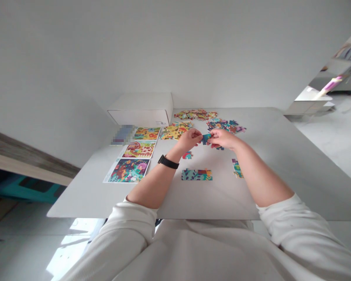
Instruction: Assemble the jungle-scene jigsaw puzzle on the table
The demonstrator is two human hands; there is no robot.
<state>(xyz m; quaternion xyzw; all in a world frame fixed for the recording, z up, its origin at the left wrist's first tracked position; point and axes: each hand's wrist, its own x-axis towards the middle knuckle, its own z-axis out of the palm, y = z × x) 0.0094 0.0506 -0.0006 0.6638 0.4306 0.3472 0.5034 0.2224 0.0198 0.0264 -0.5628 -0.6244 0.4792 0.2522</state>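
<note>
Between both hands, a blue jigsaw puzzle piece is held above the table; whether it is one piece or two joined is too small to tell. My left hand, with a black band on its wrist, pinches its left side. Fingers of my right hand are closed on its right side. Just below lie a red and blue puzzle piece and a dark blue piece, partly hidden. Closer to me is a joined strip of teal puzzle pieces. Another colourful joined section lies partly behind my right forearm.
Loose puzzle pieces form a dark pile, a yellow pile and a reddish pile. Picture sheets lie at the left. Behind them a white box stands against the wall. The white table has rounded corners.
</note>
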